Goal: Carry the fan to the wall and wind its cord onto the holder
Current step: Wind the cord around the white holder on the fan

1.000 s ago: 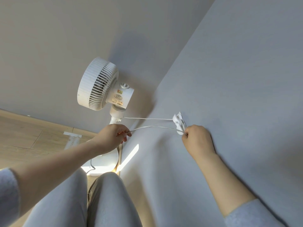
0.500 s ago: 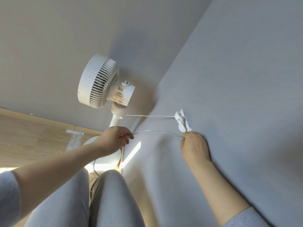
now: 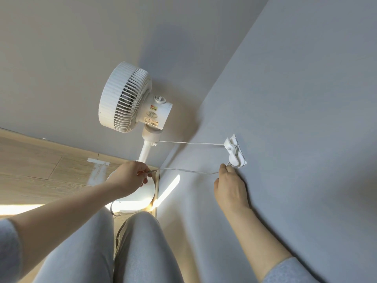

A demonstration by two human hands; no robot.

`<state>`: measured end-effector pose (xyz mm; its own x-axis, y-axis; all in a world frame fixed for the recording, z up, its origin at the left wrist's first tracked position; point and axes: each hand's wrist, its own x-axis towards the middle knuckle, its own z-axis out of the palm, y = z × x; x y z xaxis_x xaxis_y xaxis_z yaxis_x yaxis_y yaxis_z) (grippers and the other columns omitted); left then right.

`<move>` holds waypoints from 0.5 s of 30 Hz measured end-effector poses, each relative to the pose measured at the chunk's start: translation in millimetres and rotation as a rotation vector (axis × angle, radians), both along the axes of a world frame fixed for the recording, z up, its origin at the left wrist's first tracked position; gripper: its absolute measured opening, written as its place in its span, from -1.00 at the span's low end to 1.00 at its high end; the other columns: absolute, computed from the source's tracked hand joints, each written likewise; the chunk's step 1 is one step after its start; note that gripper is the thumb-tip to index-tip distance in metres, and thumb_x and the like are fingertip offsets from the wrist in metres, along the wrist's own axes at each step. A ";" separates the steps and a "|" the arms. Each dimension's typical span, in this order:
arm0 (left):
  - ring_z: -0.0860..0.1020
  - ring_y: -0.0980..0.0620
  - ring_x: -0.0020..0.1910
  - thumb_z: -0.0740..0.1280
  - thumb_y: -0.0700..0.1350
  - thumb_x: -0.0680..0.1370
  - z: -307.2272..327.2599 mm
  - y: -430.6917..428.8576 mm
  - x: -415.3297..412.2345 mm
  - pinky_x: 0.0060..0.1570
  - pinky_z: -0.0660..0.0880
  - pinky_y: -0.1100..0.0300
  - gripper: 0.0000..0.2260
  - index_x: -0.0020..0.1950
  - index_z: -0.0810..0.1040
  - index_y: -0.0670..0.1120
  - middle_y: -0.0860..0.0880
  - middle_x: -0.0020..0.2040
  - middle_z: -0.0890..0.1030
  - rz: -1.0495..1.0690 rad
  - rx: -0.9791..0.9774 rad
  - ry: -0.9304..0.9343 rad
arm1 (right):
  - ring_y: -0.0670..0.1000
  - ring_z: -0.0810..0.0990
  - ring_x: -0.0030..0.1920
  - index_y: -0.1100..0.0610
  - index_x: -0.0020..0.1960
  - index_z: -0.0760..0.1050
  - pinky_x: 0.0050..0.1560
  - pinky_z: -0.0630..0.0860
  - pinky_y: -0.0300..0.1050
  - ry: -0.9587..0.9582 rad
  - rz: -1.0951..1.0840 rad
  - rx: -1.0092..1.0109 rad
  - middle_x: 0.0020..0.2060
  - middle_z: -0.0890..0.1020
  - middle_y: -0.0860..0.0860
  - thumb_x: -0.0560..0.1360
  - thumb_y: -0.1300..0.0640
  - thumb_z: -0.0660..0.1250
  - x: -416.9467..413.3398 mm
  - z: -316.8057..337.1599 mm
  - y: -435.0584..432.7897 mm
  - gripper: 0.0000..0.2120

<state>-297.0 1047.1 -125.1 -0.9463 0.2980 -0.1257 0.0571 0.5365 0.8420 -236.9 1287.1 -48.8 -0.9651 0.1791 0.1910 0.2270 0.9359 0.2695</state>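
The white fan (image 3: 130,99) stands on its round base (image 3: 140,193) on the wood floor (image 3: 36,166), right in the corner where the two walls meet, so the carrying part looks done. The step going on is the winding. The little white holder (image 3: 234,151) is stuck on the grey wall (image 3: 295,99) to the right of the fan. The thin white cord (image 3: 187,170) comes out by the top of the fan's pole, runs straight across to the holder, goes around it, and comes back in a lower line toward the fan. The right hand (image 3: 231,186) is just under the holder, with its fingers (image 3: 223,168) pinched on the cord close to the bottom of the holder. The left hand (image 3: 128,178) is near the pole, and its fingers (image 3: 143,172) are closed on the cord too, keeping that lower line a bit tight. More loose cord hangs down from the left hand toward the floor by the knees. Only a turn or so seems to be on the holder, so there is still a lot to wind. Next, I think the right hand should bring the cord up and around the holder again, while the left hand lets cord slide through slowly. The pull should be soft, so the holder does not come off the wall and the fan does not tip
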 end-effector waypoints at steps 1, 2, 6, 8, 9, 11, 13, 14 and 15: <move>0.57 0.06 -0.29 0.21 -0.25 0.54 -2.5 -1.1 -1.4 -0.23 0.46 0.19 -0.78 -0.17 0.60 -0.04 0.04 -0.29 0.63 0.001 -0.014 -0.009 | 0.04 0.65 -0.33 0.25 -0.16 0.61 -0.40 0.54 -0.26 0.002 -0.004 0.013 -0.30 0.62 0.10 0.15 0.22 0.55 -3.3 -1.9 -0.6 -0.71; 0.58 0.06 -0.28 0.22 -0.25 0.54 -4.4 -1.8 -2.3 -0.24 0.46 0.21 -0.79 -0.16 0.60 -0.04 0.02 -0.27 0.65 0.000 -0.023 -0.014 | 0.03 0.64 -0.36 0.24 -0.14 0.61 -0.43 0.53 -0.26 -0.003 -0.007 0.018 -0.30 0.61 0.09 0.16 0.21 0.54 -6.0 -3.5 -0.7 -0.71; 0.62 0.04 -0.26 0.26 -0.23 0.53 -9.7 2.5 -8.3 -0.30 0.46 0.26 -0.84 -0.13 0.63 -0.07 0.00 -0.24 0.68 0.003 -0.014 -0.030 | 0.12 0.62 -0.08 0.25 0.11 0.47 -0.17 0.53 -0.09 -0.037 -0.053 -0.027 -0.01 0.56 0.13 0.49 0.19 0.23 -24.7 -1.3 -4.3 -0.77; 0.63 0.04 -0.27 0.29 -0.23 0.53 -11.0 6.1 -13.6 -0.31 0.47 0.27 -0.86 -0.14 0.63 -0.08 0.00 -0.26 0.67 0.010 0.012 -0.037 | 0.12 0.59 -0.03 0.22 0.05 0.44 -0.11 0.50 -0.07 -0.023 -0.032 -0.008 0.00 0.55 0.12 0.53 0.17 0.16 -35.4 1.9 -6.1 -0.82; 0.63 0.04 -0.27 0.30 -0.23 0.52 -11.7 7.3 -16.6 -0.32 0.47 0.28 -0.86 -0.15 0.63 -0.08 0.01 -0.27 0.67 0.014 0.022 -0.041 | 0.12 0.58 -0.02 0.21 0.02 0.44 -0.11 0.48 -0.07 -0.041 -0.019 0.000 0.00 0.56 0.12 0.53 0.17 0.15 -41.0 3.1 -7.8 -0.84; 0.63 0.08 -0.30 0.32 -0.23 0.50 -13.6 10.0 -22.3 -0.35 0.44 0.31 -0.87 -0.19 0.62 -0.05 0.07 -0.32 0.64 0.019 0.034 -0.042 | 0.14 0.58 -0.02 0.19 -0.03 0.44 -0.13 0.43 -0.06 -0.119 0.003 0.000 0.01 0.56 0.13 0.53 0.20 0.15 -52.3 4.9 -12.5 -0.88; 0.61 0.12 -0.33 0.36 -0.22 0.48 -16.0 12.6 -28.8 -0.36 0.42 0.33 -0.88 -0.22 0.61 -0.04 0.10 -0.36 0.62 0.036 0.040 -0.037 | 0.16 0.54 -0.11 0.14 -0.17 0.35 -0.25 0.35 -0.09 -0.169 0.009 0.008 0.01 0.55 0.12 0.53 0.21 0.17 -64.0 7.1 -16.1 -0.90; 0.60 0.13 -0.34 0.37 -0.21 0.47 -17.1 13.7 -31.6 -0.37 0.41 0.34 -0.90 -0.22 0.61 -0.05 0.10 -0.37 0.62 0.050 0.043 -0.034 | 0.16 0.50 -0.17 0.14 -0.26 0.26 -0.35 0.28 -0.13 -0.182 0.013 0.024 -0.01 0.55 0.12 0.52 0.22 0.18 -69.8 8.7 -17.1 -0.81; 0.58 0.15 -0.34 0.39 -0.20 0.46 -18.4 14.7 -34.6 -0.37 0.39 0.34 -0.91 -0.22 0.61 -0.05 0.10 -0.38 0.61 0.065 0.048 -0.031 | 0.16 0.49 -0.19 0.14 -0.32 0.19 -0.42 0.21 -0.14 -0.199 0.017 0.038 -0.05 0.55 0.11 0.52 0.23 0.19 -75.8 10.2 -17.8 -0.73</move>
<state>-331.6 1061.9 -143.4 -0.9597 0.2424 -0.1421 -0.0028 0.4973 0.8676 -312.6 1269.4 -38.6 -0.9873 0.1588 0.0020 0.1499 0.9275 0.3423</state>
